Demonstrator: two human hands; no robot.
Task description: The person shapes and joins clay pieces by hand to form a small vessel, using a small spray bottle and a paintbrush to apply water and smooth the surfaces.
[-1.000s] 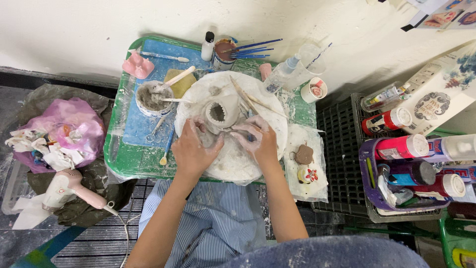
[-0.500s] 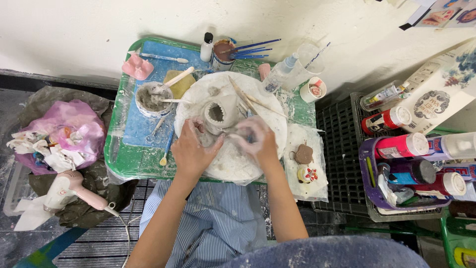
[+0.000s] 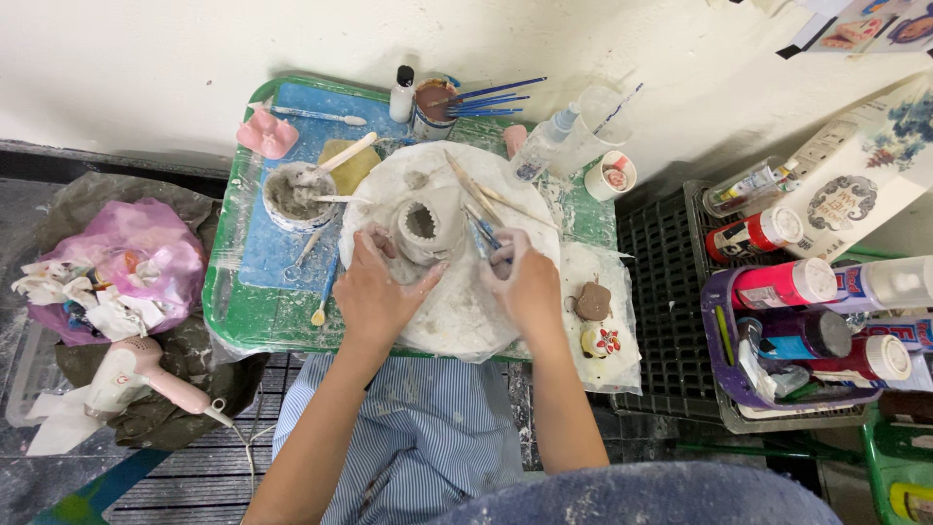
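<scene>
Left hand (image 3: 374, 292) rests open against the hollow clay pot (image 3: 426, 228) mid-surface; right hand (image 3: 525, 282) grips a blue-handled tool (image 3: 483, 236). Steady the wall, press lightly.

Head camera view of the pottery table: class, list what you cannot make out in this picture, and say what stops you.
- Whatever the right hand pinches: hidden by its curled fingers.
- Near wall of the small grey hollow clay pot: covered by the left hand.
- Contents of the purple plastic basket: partly cut off by the right edge.
- Tips of the blue-handled brushes: sunk in the brown cup.
- Pattern on the small painted round piece: too small.
</scene>
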